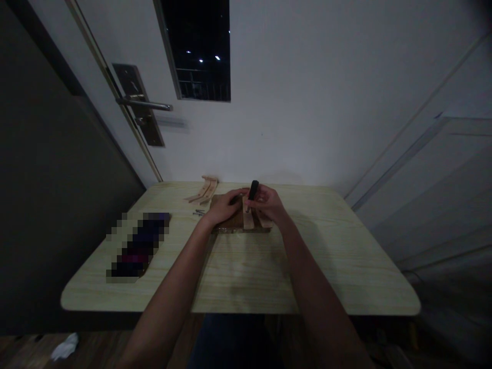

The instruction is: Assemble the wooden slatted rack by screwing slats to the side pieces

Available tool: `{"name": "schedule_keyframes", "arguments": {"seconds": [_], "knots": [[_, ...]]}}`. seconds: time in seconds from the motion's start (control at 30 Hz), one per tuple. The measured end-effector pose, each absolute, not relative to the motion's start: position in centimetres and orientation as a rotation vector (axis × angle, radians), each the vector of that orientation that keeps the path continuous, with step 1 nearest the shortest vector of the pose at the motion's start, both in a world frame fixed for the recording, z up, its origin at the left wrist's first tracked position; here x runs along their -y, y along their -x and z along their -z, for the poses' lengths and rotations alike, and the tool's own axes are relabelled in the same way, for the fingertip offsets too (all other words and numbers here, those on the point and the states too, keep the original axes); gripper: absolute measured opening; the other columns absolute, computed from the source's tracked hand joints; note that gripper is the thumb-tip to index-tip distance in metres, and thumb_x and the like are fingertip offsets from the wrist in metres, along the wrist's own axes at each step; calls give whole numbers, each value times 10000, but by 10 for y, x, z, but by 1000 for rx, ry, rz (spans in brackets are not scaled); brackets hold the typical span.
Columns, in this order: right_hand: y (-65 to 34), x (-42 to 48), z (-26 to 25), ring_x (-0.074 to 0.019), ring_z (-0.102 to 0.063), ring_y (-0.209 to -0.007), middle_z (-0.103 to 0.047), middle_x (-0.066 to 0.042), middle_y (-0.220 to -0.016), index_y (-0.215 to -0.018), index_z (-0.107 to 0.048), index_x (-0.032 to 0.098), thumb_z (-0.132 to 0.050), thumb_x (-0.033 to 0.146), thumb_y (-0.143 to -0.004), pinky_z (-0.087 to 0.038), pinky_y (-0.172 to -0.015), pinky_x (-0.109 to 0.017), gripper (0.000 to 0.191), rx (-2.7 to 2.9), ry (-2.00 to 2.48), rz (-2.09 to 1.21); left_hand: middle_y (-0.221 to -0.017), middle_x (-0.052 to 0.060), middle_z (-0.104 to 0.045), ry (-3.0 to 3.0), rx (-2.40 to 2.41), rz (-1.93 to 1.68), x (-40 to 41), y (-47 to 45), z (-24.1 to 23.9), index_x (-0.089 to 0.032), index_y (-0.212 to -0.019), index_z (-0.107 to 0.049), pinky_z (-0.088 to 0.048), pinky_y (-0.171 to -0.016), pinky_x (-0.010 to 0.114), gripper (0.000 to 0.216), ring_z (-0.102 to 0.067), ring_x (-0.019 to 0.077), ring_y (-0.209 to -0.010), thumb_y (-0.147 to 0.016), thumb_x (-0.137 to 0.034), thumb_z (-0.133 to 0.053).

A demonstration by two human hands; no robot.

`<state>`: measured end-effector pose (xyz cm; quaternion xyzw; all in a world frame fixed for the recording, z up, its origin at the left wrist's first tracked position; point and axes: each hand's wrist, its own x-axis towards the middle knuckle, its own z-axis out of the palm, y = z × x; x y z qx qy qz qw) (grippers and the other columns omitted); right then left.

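Observation:
My right hand (269, 202) is closed around a screwdriver with a black handle (253, 189). The screwdriver tilts slightly, its lower end over a pale wooden strip (248, 220). That strip lies across a brown board (230, 224) with a shiny front edge. My left hand (225, 206) lies on the board to the left of the strip, fingers stretched toward the strip's far end. A second pale wooden piece (266, 221) sits partly under my right hand. Whether a screw is under the tip is too small to tell.
Pale angled wooden pieces (207, 189) lie at the table's back left, with several screws (199, 212) in front of them. A pixelated dark object (142, 243) lies on the left of the light wood table (246, 287). Behind stands a white door with a handle (144, 104).

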<state>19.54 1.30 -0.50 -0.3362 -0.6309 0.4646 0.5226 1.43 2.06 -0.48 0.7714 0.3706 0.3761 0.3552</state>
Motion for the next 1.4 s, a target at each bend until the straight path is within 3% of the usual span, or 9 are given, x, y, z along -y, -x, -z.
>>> {"name": "schedule_keyframes", "arguments": {"seconds": [0.17, 0.33, 0.53, 0.73, 0.93, 1.17, 1.27, 1.4], "knots": [[-195, -9, -6, -173, -680, -888, -722, -44, -975, -1081, -643, 234, -791, 445, -704, -561, -818, -331, 457, 1548, 746, -1093, -1393, 115, -597, -1979, -993, -974, -22, -14, 10, -171, -1274, -602, -372, -1161, 458, 450, -549, 239, -1302, -829, -160, -543], [-197, -2, -15, -182, -671, -967, -714, -41, -1037, -1350, -533, 305, -692, 396, -834, -558, -865, -350, 547, 1651, 747, -941, -1418, 118, -576, -2002, -980, -969, -21, -14, 9, -174, -1324, -569, -381, -1155, 463, 515, -543, 241, -1313, -813, -133, -520], [-197, 2, -23, -193, -675, -1045, -712, -62, -1152, -1219, -657, 278, -584, 459, -913, -538, -965, -396, 363, 1681, 711, -886, -1338, 94, -627, -2095, -1070, -991, -17, -15, 6, -196, -1245, -564, -391, -1136, 453, 502, -559, 231, -1273, -765, -83, -467], [-195, 5, -29, -191, -678, -1024, -720, -56, -1117, -1187, -675, 269, -562, 485, -923, -541, -940, -384, 359, 1736, 717, -851, -1034, 100, -691, -2258, -1374, -869, -10, -16, -2, -177, -1190, -417, -517, -886, 414, 382, -678, 255, -961, -813, -114, -427], [-188, 9, -30, -179, -684, -938, -710, -45, -1101, -1115, -679, 270, -601, 420, -897, -562, -824, -339, 275, 1711, 754, -754, -1162, 171, -684, -2418, -1668, -712, -10, -21, 2, -143, -1247, -415, -466, -964, 417, 344, -660, 283, -1098, -904, -128, -400], [-179, 8, -35, -148, -570, -648, -623, 5, -742, -895, -621, 245, -743, 329, -771, -489, -612, -286, 193, 1637, 963, -489, -1140, 196, -688, -2556, -1860, -461, -8, -28, 5, -114, -1167, -548, -447, -978, 416, 290, -653, 288, -1099, -982, -186, -336], [-177, 12, -41, -156, -545, -650, -582, 10, -719, -901, -578, 236, -730, 276, -791, -456, -650, -297, 192, 1707, 1104, -302, -1155, 174, -685, -2589, -1844, -433, -7, -29, 4, -125, -1179, -552, -440, -986, 404, 293, -643, 280, -1115, -989, -188, -338], [-175, 18, -48, -209, -622, -849, -668, -74, -963, -1111, -580, 208, -592, 159, -877, -476, -807, -346, 239, 1982, 1166, -137, -1173, 166, -677, -2600, -1863, -412, -6, -30, 4, -135, -1210, -529, -439, -981, 416, 295, -640, 279, -1115, -998, -195, -334]]}}
